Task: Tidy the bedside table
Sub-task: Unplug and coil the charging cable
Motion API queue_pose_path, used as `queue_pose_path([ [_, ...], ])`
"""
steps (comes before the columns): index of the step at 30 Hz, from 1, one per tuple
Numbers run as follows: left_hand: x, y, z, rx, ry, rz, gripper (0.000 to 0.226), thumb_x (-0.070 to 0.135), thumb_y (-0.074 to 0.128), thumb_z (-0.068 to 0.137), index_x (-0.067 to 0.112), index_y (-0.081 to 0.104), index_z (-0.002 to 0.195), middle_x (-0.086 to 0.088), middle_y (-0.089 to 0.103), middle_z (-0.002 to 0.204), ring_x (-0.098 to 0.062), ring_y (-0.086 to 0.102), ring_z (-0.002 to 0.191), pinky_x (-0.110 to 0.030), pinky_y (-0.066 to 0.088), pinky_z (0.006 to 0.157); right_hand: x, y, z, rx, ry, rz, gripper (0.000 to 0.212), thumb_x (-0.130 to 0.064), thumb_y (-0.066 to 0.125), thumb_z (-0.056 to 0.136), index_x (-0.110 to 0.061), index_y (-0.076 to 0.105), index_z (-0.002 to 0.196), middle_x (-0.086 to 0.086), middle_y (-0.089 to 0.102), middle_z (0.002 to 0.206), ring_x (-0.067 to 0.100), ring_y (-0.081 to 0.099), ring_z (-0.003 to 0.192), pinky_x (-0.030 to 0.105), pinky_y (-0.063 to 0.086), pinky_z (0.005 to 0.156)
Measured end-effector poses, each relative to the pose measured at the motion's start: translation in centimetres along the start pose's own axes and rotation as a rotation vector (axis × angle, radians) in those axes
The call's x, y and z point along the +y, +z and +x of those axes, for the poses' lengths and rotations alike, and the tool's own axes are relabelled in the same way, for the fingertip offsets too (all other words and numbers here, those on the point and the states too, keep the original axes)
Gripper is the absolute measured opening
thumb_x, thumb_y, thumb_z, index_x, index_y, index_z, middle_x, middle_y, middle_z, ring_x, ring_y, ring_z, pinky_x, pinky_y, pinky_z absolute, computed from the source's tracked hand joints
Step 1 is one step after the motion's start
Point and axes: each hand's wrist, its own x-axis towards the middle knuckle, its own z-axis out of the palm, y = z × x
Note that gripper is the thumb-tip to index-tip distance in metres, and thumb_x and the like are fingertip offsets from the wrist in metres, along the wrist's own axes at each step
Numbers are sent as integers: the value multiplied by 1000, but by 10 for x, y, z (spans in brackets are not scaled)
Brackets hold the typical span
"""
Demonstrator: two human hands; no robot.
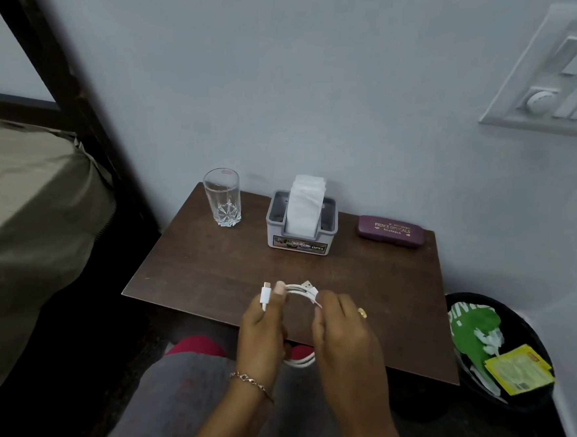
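A white charging cable (297, 289) is looped into a coil and held just above the front edge of the brown bedside table (208, 264). My left hand (263, 332) grips the left side of the coil, with one white plug sticking up by the thumb. My right hand (344, 328) pinches the right side, near the USB plug. Part of the coil hangs below my hands. At the back of the table stand an empty clear glass (223, 196), a grey tissue holder (302, 222) with white tissues, and a maroon spectacle case (391, 231).
A black waste bin (524, 337) with green and yellow wrappers stands on the floor right of the table. A bed (25, 206) with a dark frame is at the left. A switchboard (560, 77) is on the wall, upper right. My knees are under the table's front edge.
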Motion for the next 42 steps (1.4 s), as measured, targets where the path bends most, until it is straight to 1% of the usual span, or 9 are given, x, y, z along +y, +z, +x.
queue_pose_path([
  [3,0,3,-6,-116,-24,-7,24,21,50,93,16,54,70,10,34,29,-2,30,26,-12,25,31,8,5,2,-32,75,52,21,-9,64,82,-22,56,96,-4,57,87,17,57,73,25,42,56],
  [10,-7,1,0,-88,68,30,13,17,53,91,11,58,81,10,40,30,-1,35,29,-10,28,35,22,6,8,-57,306,740,39,-7,67,73,-43,68,85,-8,63,83,10,63,78,15,47,67],
  [15,-6,0,1,-71,87,15,13,20,53,91,11,60,86,10,34,32,-1,30,31,-13,26,35,24,3,10,-161,310,925,19,-14,73,78,-27,72,92,-1,62,93,6,63,87,13,46,75],
  [23,4,-4,0,-206,-96,-157,33,25,55,89,18,51,56,9,23,40,-3,19,31,-12,14,35,21,2,12,-154,269,917,34,-53,56,75,-24,72,83,-6,55,88,1,55,75,13,42,65],
  [28,0,-2,-2,-130,-74,-120,34,26,55,88,16,43,58,9,21,38,-4,17,31,-13,16,35,19,0,10,23,120,646,36,-24,73,79,-35,61,111,-15,59,95,3,60,91,9,44,74],
  [32,3,0,-1,-125,-27,-88,27,24,53,90,13,58,65,8,20,40,-3,17,32,-13,16,35,15,1,7,159,-119,252,22,-26,57,89,-20,65,108,-6,57,113,3,56,101,16,46,83],
  [34,2,0,1,-97,-5,-91,23,25,50,92,8,57,77,10,21,38,-3,18,32,-13,16,34,10,0,7,252,-136,308,20,-25,55,91,-18,66,106,-2,62,116,5,57,107,16,45,90],
  [38,5,-7,12,-63,-61,-282,27,27,45,94,8,54,78,11,24,36,-1,21,29,-13,21,31,-6,-17,13,339,423,1169,15,-13,61,87,-23,56,97,7,70,80,15,67,66,20,52,60],
  [42,14,-14,15,-206,-131,-654,25,27,43,93,13,50,73,10,26,40,-2,24,29,-12,27,32,6,-16,12,287,732,1322,12,-17,59,87,-17,56,99,5,68,71,13,62,48,22,51,47],
])
